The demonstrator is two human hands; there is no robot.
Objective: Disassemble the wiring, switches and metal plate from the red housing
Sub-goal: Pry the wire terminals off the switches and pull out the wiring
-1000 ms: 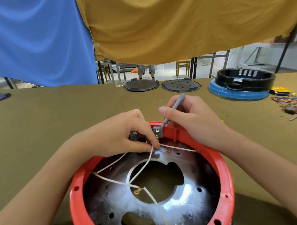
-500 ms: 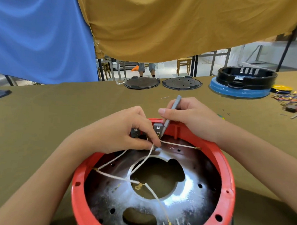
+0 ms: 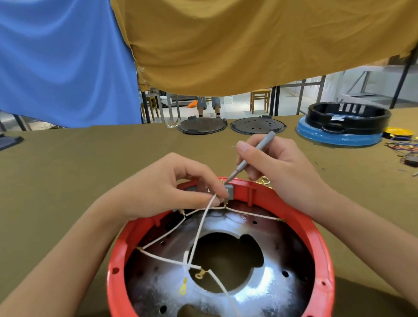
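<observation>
Red housing sits low centre of the frame, open side up, its metal plate still seated inside with white wires crossing above the central hole; two ring terminals hang loose near the lower middle. At the far rim, just above frame centre, a small grey switch stands at the red wall. Left hand comes in from the left, thumb and forefinger pinched on a wire right at the switch's near-left side. Right hand grips a slim grey screwdriver, fingers curled round the shaft; its long axis runs from upper right down to lower left, tip touching the switch's top. Judgement: the coming move turns on that tip levering the switch or terminal free while the left pulls the wire toward frame bottom; both hands are equally close. Olive cloth table beyond. Farther, upper centre: two dark round lids; upper right, a black ring on a blue base and loose coloured wiring. Blue and mustard cloths hang behind.
</observation>
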